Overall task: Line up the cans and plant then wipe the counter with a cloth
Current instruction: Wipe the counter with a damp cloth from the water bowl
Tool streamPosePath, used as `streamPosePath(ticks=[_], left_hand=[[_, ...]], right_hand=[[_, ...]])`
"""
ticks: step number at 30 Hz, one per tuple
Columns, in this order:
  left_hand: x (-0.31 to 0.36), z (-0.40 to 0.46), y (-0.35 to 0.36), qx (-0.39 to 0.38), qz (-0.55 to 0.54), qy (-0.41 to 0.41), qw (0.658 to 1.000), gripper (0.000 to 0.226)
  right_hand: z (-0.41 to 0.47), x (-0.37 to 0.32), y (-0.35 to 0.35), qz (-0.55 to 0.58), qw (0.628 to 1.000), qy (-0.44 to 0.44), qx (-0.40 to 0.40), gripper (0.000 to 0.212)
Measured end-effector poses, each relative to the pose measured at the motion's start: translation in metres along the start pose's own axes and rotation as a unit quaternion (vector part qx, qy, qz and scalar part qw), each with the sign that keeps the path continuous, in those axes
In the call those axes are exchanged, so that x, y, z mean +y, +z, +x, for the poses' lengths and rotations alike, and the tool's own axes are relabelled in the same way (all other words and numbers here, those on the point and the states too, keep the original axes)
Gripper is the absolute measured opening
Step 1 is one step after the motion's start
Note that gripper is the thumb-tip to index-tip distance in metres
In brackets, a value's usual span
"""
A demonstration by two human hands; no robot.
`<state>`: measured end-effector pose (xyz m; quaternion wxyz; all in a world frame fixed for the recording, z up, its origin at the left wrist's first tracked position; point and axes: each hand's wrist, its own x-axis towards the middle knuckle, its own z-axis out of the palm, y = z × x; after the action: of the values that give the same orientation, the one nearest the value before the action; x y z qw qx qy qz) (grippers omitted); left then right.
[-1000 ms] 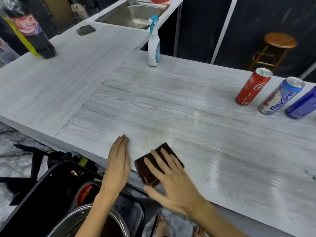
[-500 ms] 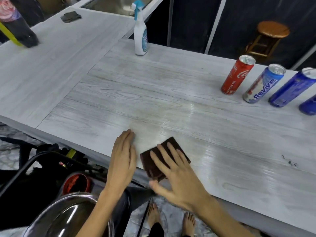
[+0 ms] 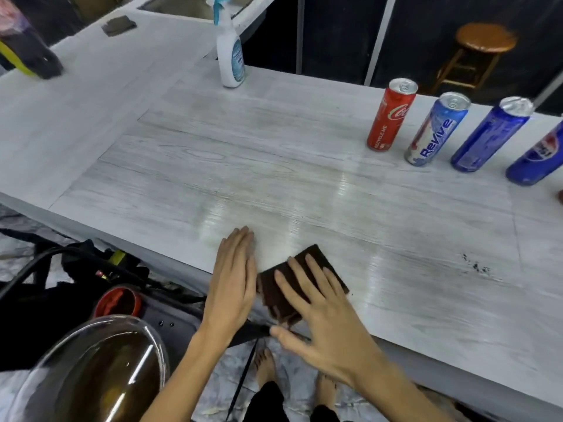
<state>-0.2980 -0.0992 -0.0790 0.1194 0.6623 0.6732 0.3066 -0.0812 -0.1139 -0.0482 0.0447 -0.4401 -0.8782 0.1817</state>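
A dark brown folded cloth (image 3: 316,263) lies at the near edge of the pale wood-grain counter (image 3: 274,166). My right hand (image 3: 323,312) presses flat on the cloth, fingers spread. Just left of the cloth, my left hand (image 3: 234,278) rests flat on the counter, fingers together, holding nothing. Several cans stand in a row at the far right: a red cola can (image 3: 391,115), a blue-white Revive can (image 3: 437,129), a blue can (image 3: 490,135) and a blue Pepsi can (image 3: 539,156) cut by the frame edge. No plant is in view.
A white spray bottle (image 3: 230,53) stands at the counter's back. A dark bottle (image 3: 26,47) and a small dark pad (image 3: 118,25) sit on the left counter. Dark specks (image 3: 475,264) mark the surface at the right. A wooden stool (image 3: 481,47) stands behind; a shiny bowl (image 3: 91,373) sits below.
Both hands and the cloth have slid slightly right along the near edge. The view has shifted right, bringing more cans into sight.
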Motion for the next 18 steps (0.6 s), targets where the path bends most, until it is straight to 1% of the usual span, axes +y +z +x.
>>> streamPosePath(ticks=[2, 4, 7, 9, 10, 12, 15, 17, 18], left_hand=[[0.007, -0.003, 0.004, 0.008, -0.009, -0.001, 1.000, 0.046], [0.014, -0.006, 0.007, 0.008, -0.019, 0.007, 1.000, 0.046], [0.023, -0.009, 0.012, 0.009, -0.018, 0.000, 1.000, 0.046], [0.031, -0.012, 0.015, 0.012, -0.020, -0.006, 1.000, 0.045], [0.035, -0.014, 0.016, 0.012, -0.021, -0.007, 1.000, 0.045], [0.042, -0.017, 0.019, 0.010, -0.019, -0.003, 1.000, 0.044], [0.042, -0.018, 0.020, 0.011, -0.021, -0.009, 1.000, 0.045], [0.039, -0.017, 0.019, 0.015, -0.016, -0.016, 1.000, 0.045], [0.038, -0.016, 0.018, 0.018, -0.013, -0.021, 1.000, 0.046]], right_hand=[[-0.047, 0.017, 0.003, -0.007, 1.000, -0.016, 0.001, 0.081], [-0.073, 0.047, -0.009, -0.017, 1.000, 0.019, 0.009, 0.079], [-0.054, 0.076, -0.030, -0.020, 0.996, 0.087, 0.026, 0.076], [-0.020, 0.071, -0.038, -0.020, 0.993, 0.115, 0.036, 0.080], [-0.006, 0.065, -0.037, -0.018, 0.993, 0.115, 0.030, 0.082], [0.000, 0.051, -0.029, -0.013, 0.997, 0.072, 0.016, 0.082], [-0.045, 0.046, -0.011, -0.005, 1.000, 0.000, 0.000, 0.080], [-0.076, 0.063, -0.013, -0.006, 1.000, -0.007, 0.010, 0.079], [-0.082, 0.077, -0.019, -0.015, 1.000, 0.007, 0.016, 0.078]])
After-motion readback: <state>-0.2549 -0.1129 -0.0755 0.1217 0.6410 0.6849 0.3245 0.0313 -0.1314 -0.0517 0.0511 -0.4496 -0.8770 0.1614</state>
